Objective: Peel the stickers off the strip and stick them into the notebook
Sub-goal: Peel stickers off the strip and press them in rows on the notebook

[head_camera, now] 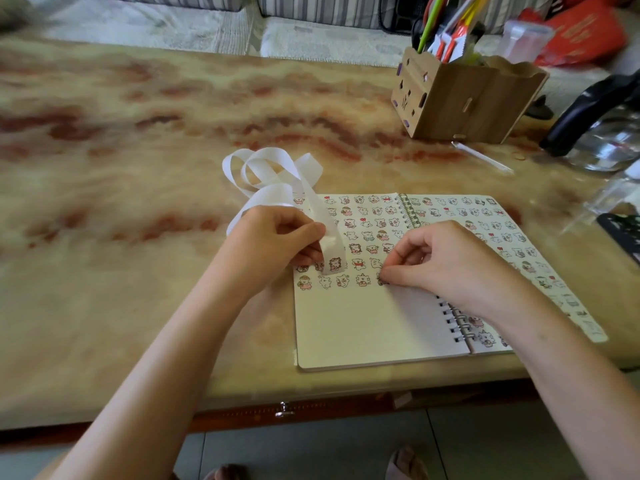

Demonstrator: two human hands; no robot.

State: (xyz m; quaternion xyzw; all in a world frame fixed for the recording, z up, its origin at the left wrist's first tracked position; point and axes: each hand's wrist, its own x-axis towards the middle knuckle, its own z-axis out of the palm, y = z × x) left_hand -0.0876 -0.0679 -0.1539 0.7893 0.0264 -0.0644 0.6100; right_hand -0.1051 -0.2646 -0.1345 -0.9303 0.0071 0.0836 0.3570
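An open spiral notebook [363,327] lies near the table's front edge, its pages covered in rows of small cartoon stickers. My left hand [277,240] pinches the white sticker strip [277,174] over the left page; a sticker still shows on the strip's end just below my fingers. The strip's used part curls in loops behind the notebook. My right hand [446,261] has its fingers curled, with the fingertips pressing a small sticker [382,280] onto the left page at the end of the lowest row.
A wooden pen holder [464,98] full of pens and scissors stands at the back right. A glass jug with a black handle [595,126] is at the far right, a thin white pen [485,157] before it. The marbled table [138,168] stretches left.
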